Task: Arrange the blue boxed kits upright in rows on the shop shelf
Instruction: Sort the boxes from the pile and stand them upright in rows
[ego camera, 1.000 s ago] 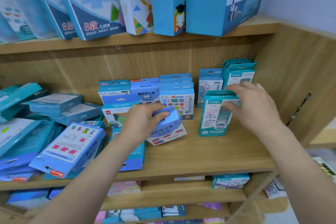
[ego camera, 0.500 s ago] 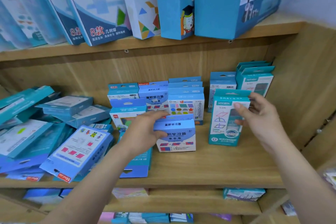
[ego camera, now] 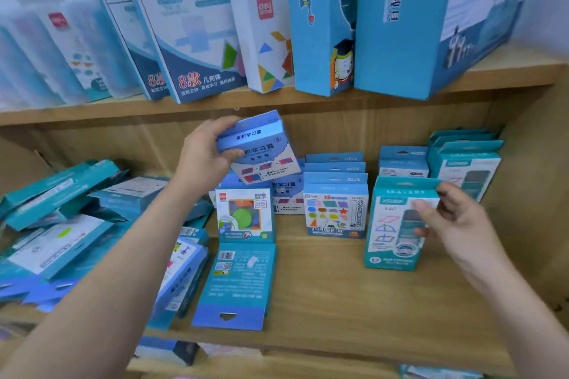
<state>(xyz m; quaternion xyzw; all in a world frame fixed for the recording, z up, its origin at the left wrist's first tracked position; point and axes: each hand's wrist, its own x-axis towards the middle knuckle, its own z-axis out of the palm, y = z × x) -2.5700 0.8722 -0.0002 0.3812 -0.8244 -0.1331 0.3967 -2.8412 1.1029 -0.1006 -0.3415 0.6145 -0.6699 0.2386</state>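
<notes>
While two kits are in hand, the shelf (ego camera: 338, 292) is half sorted.
Loose pile (ego camera: 61, 243) lies flat, left of the shapes kit (ego camera: 335, 212); teal kit (ego camera: 391, 224) stands upright just right of it, right hand (ego camera: 458, 221) pinching its top corner; left hand (ego camera: 203, 157) grips a tilted blue kit (ego camera: 255, 135) above-left of it, off the shelf.

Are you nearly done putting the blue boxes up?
About halfway. Done: several rows stand upright at the back, like the shapes box. In hand: the left hand grips a blue box in the air; the right hand holds the teal box. Left: the toppled pile and one flat box.
</notes>
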